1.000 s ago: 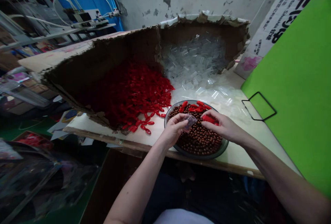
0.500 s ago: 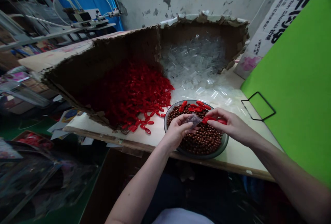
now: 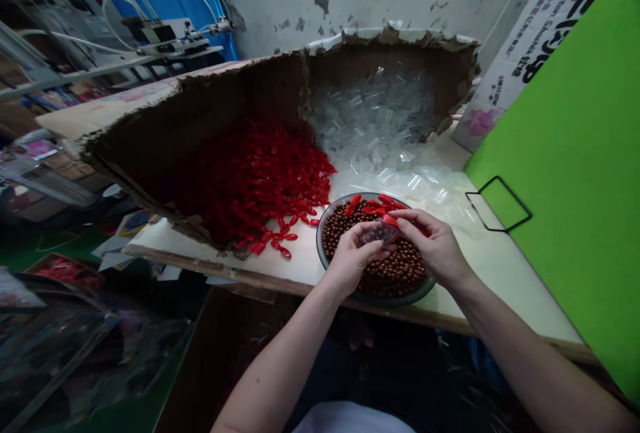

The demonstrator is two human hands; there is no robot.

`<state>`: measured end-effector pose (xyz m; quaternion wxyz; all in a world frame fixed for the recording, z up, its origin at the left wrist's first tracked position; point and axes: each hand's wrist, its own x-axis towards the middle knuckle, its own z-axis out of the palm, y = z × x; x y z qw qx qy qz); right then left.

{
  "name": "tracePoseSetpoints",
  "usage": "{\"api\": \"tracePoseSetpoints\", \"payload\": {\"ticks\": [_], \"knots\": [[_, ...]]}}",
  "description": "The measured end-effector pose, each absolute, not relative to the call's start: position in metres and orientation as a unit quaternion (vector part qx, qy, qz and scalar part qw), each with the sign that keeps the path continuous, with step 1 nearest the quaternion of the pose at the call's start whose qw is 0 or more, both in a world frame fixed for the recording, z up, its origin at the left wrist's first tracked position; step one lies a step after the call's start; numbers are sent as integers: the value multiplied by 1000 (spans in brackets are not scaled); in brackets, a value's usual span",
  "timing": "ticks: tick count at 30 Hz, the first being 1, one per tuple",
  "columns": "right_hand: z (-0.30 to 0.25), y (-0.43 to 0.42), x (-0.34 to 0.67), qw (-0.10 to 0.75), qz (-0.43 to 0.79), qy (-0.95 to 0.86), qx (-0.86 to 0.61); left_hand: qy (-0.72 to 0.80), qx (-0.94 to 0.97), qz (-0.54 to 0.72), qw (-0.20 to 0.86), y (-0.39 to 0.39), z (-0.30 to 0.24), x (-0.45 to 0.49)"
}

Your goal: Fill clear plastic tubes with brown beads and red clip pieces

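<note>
Over a shallow grey bowl [image 3: 379, 300] near the front edge of the pale table [image 3: 280, 273], the left hand [image 3: 354, 253] pinches a small clear plastic bag [image 3: 377, 234] between thumb and fingers. The right hand [image 3: 430, 243] has its fingers drawn together, clamped on a glossy red capsule-shaped piece [image 3: 391, 221] at the bag's upper edge; whether the piece is inside the bag is hard to tell. The bowl holds brown beads [image 3: 395, 273], with more red pieces [image 3: 354, 205] lying on them along its far side. Just left of the bowl, a few red pieces spill onto the table from a large red heap [image 3: 250, 180] inside a torn cardboard box [image 3: 200, 110]. Beside that heap, toward the far edge, lies a mass of clear plastic bags [image 3: 373, 123]. A green board [image 3: 565, 153] with a black wire frame [image 3: 497, 203] stands along the right edge.
</note>
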<state>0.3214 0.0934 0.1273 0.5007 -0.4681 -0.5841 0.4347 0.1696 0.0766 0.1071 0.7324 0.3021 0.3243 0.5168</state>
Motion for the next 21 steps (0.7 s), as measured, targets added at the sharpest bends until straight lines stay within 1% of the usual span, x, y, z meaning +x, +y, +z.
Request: {"api": "tracePoseSetpoints", "payload": {"ticks": [4,12,21], "knots": [[122,95,319,541,433,-551,-465,321,309,515,733,76,107,170],[119,98,318,547,424,-549,-469,258,243,498,791,77,112,163],[117,88,312,516,277,-657,-475,339,262,550,717,75,107,170]]}}
